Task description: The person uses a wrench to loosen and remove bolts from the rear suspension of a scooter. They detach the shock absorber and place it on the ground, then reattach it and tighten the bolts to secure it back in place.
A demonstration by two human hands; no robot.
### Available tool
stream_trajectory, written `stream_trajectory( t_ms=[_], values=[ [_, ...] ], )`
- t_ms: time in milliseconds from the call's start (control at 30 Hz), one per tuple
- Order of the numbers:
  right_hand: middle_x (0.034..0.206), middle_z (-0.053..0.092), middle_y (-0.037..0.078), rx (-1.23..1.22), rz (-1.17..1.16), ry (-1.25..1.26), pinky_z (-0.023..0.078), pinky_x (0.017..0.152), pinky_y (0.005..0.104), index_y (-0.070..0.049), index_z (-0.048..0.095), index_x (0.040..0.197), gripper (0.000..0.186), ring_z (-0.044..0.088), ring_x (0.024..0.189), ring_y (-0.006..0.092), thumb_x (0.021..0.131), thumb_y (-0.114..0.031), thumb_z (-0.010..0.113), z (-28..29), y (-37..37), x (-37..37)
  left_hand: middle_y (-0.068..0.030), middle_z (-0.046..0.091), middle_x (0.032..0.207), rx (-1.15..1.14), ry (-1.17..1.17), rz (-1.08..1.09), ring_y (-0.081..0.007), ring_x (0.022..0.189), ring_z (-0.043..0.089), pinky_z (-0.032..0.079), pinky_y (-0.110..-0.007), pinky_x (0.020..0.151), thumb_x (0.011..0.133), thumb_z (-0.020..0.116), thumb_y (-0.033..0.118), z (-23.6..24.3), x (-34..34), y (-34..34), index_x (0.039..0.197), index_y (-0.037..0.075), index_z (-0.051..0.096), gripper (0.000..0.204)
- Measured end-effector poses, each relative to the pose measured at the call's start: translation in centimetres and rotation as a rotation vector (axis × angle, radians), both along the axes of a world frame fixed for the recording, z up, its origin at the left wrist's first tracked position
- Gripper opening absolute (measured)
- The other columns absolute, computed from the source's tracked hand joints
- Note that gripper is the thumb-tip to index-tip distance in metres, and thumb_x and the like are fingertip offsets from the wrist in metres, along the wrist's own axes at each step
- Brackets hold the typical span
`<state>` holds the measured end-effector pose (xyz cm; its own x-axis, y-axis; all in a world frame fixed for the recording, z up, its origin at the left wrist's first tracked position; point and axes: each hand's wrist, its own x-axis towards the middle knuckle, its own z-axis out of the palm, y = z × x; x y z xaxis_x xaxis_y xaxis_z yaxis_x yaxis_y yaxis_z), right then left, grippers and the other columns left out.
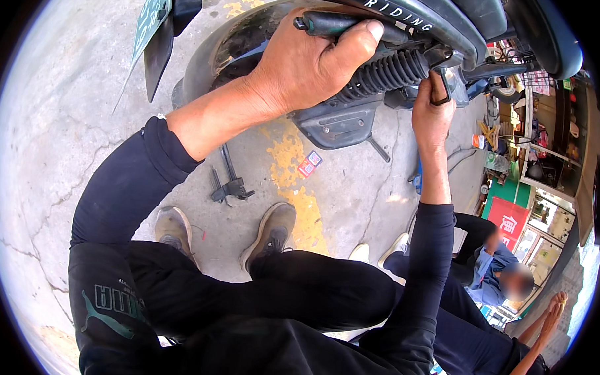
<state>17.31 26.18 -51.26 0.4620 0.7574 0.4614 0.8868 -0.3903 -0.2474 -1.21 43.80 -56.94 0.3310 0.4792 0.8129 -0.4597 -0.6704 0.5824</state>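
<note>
A black scooter (339, 119) fills the top of the view, its rear wheel (229, 43) at the left. My left hand (311, 62) is closed around a dark, greenish-black tool handle (329, 23), thumb pressed along it, just under the body panel. What the handle's other end meets is hidden. Right of it runs a shock absorber (390, 75) with a ribbed black sleeve, slanting up to the right. Beside the shock's upper end, my right hand (434, 106) pinches a bent black metal piece (442, 87); I cannot tell whether it is a tool or a part.
A green number plate (152, 23) hangs at upper left. On the concrete lie a black metal stand (232, 189) and a red card (310, 163). A person in blue (485, 276) is at right, with another person's forearm (546, 325) nearer. Crowded shop shelves (553, 137) stand beyond.
</note>
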Motion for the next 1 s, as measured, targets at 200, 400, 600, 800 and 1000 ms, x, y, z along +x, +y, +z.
stream_trajectory(
  t_ms=[200, 400, 600, 800, 1000],
  values=[
    [0.06, 0.054, 0.014, 0.051, 0.012, 0.011, 0.042, 0.053, 0.03, 0.0, 0.066, 0.105, 0.016, 0.043, 0.053, 0.0121, 0.096, -0.008, 0.055, -0.7, -0.1, 0.1, -0.0126, 0.067, 0.113, -0.421, -0.12, -0.521, -0.0246, 0.106, 0.061, 0.046, -0.037, 0.094, 0.098, 0.056, 0.018, 2.5, 0.4, -0.2, 0.12, -0.003, 0.06, 0.031],
    [0.06, 0.053, 0.012, 0.026, -0.025, 0.009, 0.042, 0.053, 0.0297, -0.001, 0.067, 0.103, 0.016, 0.043, 0.053, 0.0125, 0.096, -0.01, 0.057, -0.5, 0.0, 0.0, -0.0111, 0.066, 0.115, -0.374, -0.02, -0.347, -0.0216, 0.107, 0.06, 0.044, -0.036, 0.096, 0.1, 0.054, 0.025, 4.3, -0.9, -1.0, 0.122, -0.003, 0.059, 0.035],
    [0.062, 0.057, 0.01, 0.006, -0.259, 0.16, 0.043, 0.055, 0.03, -0.001, 0.067, 0.105, 0.024, 0.047, 0.055, 0.0131, 0.094, -0.022, 0.063, 0.2, 0.1, -1.0, -0.0089, 0.068, 0.11, -0.624, 0.235, -0.703, -0.0185, 0.102, 0.061, 0.046, -0.035, 0.092, 0.1, 0.055, 0.034, 1.8, -1.1, 1.7, 0.116, -0.002, 0.063, 0.04],
    [0.077, 0.06, 0.003, 0.031, -0.352, 0.882, 0.052, 0.063, 0.0241, 0.003, 0.059, 0.112, 0.028, 0.06, 0.066, 0.0103, 0.092, -0.016, 0.065, 0.7, -1.0, -0.7, -0.0117, 0.066, 0.11, -0.479, -0.147, -0.422, -0.0219, 0.104, 0.06, 0.044, -0.036, 0.094, 0.098, 0.053, 0.023, 2.0, 0.5, -0.4, 0.117, -0.004, 0.06, 0.034],
    [0.108, 0.06, 0.017, 0.684, -0.011, 1.72, 0.053, 0.088, 0.0361, 0.011, 0.045, 0.124, 0.039, 0.062, 0.098, 0.0259, 0.086, 0.008, 0.049, -0.8, -2.8, -0.3, -0.0164, 0.063, 0.117, -0.271, -0.189, -0.248, -0.0284, 0.111, 0.057, 0.041, -0.04, 0.099, 0.098, 0.05, 0.021, 1.3, 1.4, -0.1, 0.122, -0.004, 0.057, 0.035]
  ],
)
